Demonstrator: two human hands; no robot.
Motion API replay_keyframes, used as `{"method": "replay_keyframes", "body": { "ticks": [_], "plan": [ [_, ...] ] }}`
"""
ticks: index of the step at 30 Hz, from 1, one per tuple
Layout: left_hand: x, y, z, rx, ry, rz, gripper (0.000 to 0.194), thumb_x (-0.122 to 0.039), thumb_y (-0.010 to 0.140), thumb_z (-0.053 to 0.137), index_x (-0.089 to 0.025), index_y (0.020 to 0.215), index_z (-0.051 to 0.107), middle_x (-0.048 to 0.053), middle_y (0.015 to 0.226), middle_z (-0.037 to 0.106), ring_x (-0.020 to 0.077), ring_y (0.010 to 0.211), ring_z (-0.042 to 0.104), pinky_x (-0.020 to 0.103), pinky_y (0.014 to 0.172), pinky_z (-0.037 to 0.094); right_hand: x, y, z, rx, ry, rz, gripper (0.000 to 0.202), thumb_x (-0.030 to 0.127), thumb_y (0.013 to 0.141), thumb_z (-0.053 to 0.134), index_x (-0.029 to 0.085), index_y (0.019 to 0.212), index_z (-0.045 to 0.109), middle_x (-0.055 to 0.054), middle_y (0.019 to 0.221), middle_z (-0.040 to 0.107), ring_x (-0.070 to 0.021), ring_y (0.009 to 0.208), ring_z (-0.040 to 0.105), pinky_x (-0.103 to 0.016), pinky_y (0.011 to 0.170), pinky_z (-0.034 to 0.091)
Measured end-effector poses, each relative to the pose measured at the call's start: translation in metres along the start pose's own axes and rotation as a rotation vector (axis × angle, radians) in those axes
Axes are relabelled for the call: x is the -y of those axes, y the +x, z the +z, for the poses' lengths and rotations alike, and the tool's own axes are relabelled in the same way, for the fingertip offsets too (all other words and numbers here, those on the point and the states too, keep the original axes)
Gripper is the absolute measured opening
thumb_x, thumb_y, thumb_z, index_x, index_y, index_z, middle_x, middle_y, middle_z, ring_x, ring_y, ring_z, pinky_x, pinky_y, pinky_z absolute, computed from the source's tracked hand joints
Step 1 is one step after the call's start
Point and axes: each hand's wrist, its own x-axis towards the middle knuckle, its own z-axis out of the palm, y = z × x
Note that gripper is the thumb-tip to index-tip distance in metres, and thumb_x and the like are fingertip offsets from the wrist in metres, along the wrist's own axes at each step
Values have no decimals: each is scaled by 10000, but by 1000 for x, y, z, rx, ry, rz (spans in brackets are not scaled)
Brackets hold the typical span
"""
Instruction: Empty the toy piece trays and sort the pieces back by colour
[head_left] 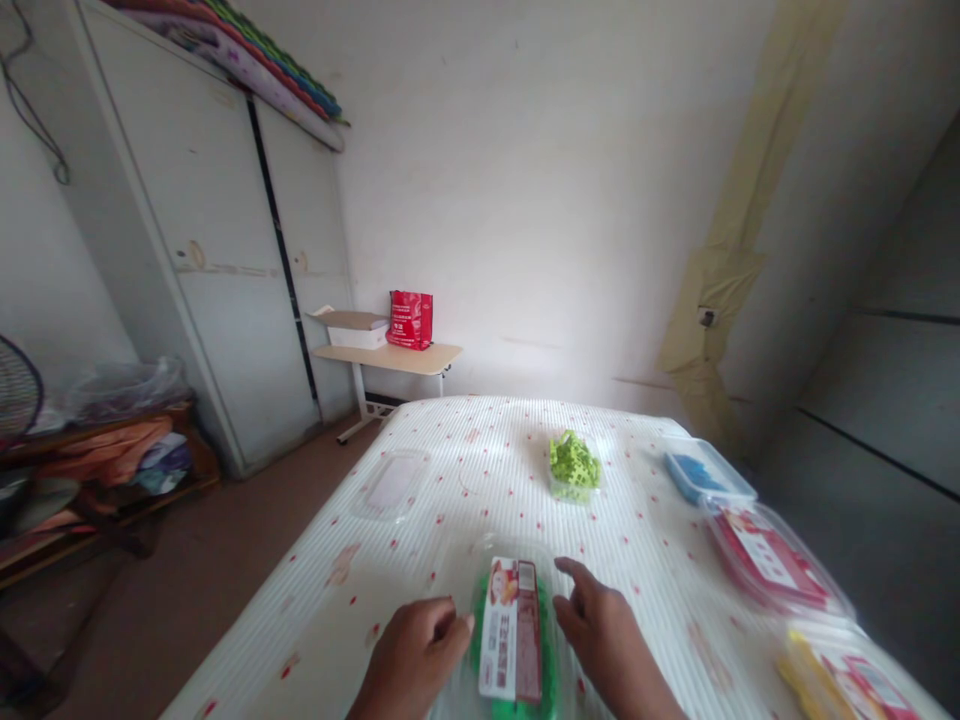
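A clear plastic container [551, 655] with bright green contents and a printed label lies near the front of the table. On its left side is my left hand [420, 650], fingers curled and thumb at the container's edge, closed on it as far as I can see. My right hand [604, 625] is at the opposite side. Its index finger and thumb are apart and point at the container's rim; the other fingers are partly hidden. Farther back stands a small clear tub [574, 490] heaped with light green, curly cut pieces [574, 458].
A clear lid [392, 484] lies at the left. Along the right edge are containers with blue [705, 472], red [780, 560] and yellow [814, 678] contents. The tablecloth [480, 440] is white with red spots. Behind, a small desk [420, 358] holds a red bag [411, 320] and a box [356, 335].
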Motion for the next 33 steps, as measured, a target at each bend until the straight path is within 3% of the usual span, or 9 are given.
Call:
{"method": "replay_keyframes", "body": {
  "ticks": [3, 6, 9, 15, 20, 33],
  "plan": [
    [4, 2, 2, 40, -143, -6, 148, -344, 694, 483, -201, 655, 481, -70, 527, 382, 105, 511, 407, 209, 498, 272, -4, 1, 5, -14, 77, 13, 428, 263, 761, 385, 119, 1138, 530, 44, 502, 512, -141, 486, 536, -242, 505, 376],
    [6, 4, 4, 112, -313, -69, 233, -372, 683, 475, -197, 833, 512, -81, 563, 383, 93, 471, 381, 197, 438, 280, -7, 4, 7, 79, 295, 111, 387, 307, 747, 384, 135, 1080, 481, 67, 494, 503, -116, 390, 481, -215, 398, 341],
    [7, 6, 7, 119, -414, -104, 231, -408, 645, 500, -201, 746, 488, -82, 568, 376, 81, 452, 361, 185, 385, 269, -7, 6, 4, 174, 516, 236, 280, 364, 742, 396, 168, 923, 477, 77, 498, 508, -78, 309, 406, -185, 315, 255],
    [5, 6, 8, 144, -491, -155, 274, -440, 624, 549, -204, 568, 421, -100, 418, 365, 61, 372, 324, 181, 366, 250, -6, 5, 0, 284, 743, 341, 241, 399, 738, 448, 180, 640, 471, 78, 419, 460, -51, 314, 379, -163, 340, 234],
    [0, 3, 6, 219, -631, -249, 254, -401, 646, 553, -198, 551, 433, -95, 367, 401, 48, 325, 303, 188, 347, 192, -2, 6, -2, 306, 843, 367, 226, 375, 698, 479, 174, 594, 480, 70, 392, 464, -48, 300, 359, -170, 352, 218],
    [-5, 2, 6, 215, -700, -346, 219, -334, 602, 569, -203, 557, 400, -107, 405, 414, 43, 347, 348, 176, 356, 194, -2, 8, 2, 276, 868, 283, 210, 329, 671, 438, 185, 518, 442, 85, 317, 397, -41, 259, 276, -187, 339, 161]
  ]
}}
